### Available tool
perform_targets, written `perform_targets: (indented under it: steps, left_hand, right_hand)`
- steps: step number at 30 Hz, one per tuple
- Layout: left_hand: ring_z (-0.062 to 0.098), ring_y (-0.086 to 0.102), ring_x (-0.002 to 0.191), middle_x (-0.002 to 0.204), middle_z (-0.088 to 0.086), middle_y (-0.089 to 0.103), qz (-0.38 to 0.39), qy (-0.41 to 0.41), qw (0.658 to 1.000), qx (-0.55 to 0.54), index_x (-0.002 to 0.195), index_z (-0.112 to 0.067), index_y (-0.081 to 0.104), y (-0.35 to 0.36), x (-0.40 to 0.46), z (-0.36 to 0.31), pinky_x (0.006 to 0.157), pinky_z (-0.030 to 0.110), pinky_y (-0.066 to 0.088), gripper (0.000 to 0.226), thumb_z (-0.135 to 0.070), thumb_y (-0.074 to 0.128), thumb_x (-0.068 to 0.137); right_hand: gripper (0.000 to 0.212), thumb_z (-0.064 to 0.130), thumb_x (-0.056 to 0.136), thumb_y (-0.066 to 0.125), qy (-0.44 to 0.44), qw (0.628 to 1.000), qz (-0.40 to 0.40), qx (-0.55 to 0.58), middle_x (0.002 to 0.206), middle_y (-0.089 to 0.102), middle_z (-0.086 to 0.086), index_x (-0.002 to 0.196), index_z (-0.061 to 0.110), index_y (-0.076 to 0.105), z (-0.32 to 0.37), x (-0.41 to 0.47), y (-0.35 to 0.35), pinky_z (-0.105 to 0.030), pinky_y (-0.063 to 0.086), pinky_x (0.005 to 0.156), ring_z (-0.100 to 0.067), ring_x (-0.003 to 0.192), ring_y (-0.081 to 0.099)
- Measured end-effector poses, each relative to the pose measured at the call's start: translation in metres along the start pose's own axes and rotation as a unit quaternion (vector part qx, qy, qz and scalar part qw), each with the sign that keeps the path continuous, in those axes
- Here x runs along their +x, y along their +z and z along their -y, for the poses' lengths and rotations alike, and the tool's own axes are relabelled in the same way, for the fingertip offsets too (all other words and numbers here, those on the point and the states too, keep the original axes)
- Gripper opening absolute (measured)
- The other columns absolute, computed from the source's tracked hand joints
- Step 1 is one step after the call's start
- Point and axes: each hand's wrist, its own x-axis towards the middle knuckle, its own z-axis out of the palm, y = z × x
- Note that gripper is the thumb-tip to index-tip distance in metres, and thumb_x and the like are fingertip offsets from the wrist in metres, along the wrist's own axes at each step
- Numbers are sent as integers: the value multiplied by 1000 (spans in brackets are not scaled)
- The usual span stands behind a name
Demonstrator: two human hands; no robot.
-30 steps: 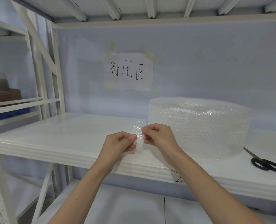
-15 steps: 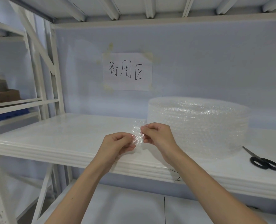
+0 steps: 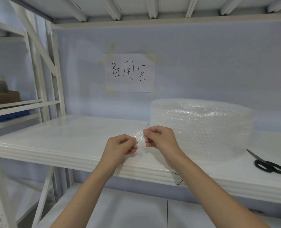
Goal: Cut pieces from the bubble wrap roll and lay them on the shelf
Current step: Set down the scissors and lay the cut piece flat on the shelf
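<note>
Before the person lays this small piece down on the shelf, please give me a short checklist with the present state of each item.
1. Bubble wrap piece held by both left hand and right hand: ok.
2. Piece separate from the bubble wrap roll: cannot tell.
3. Bare space on the shelf to the left: ok.
4. Scissors lying aside, right of roll: ok.
5. Piece flat, unfolded: cannot tell.

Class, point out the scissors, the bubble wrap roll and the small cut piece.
scissors (image 3: 269, 166), head view, black handle loops.
bubble wrap roll (image 3: 202, 127), head view, front wall.
small cut piece (image 3: 140, 136), head view, middle, between both hands.
</note>
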Motion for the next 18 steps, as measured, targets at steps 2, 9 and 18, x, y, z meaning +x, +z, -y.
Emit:
perform_targets:
  steps: [2,9,18]
  left_hand:
    - [12,59,55,64,6,67,-2,7,1000,6,75,1,71,0,0,0,57,19,51,15,0,61,86]
    - [7,53,51,58,-2,60,-19,40,998,37,68,-3,65,-1,-4,-2,53,14,44,19,5,58,83]
    - [7,53,53,63,0,60,-26,45,998,35,71,-1,66,-3,-4,1,55,15,44,14,2,60,84]
  right_hand:
    - [9,10,86,70,1,1000,1,2,71,67,-5,81,3,72,-1,0,1,-22,56,61,-10,57,61]
    - [9,9,86,69,5,1000,7,17,74,67,-8,83,0,71,-2,0,6,-21,57,60,-10,57,60]
    - [9,9,86,69,14,999,9,30,76,68,-10,81,3,72,-4,3,9,-23,57,63,-11,60,62]
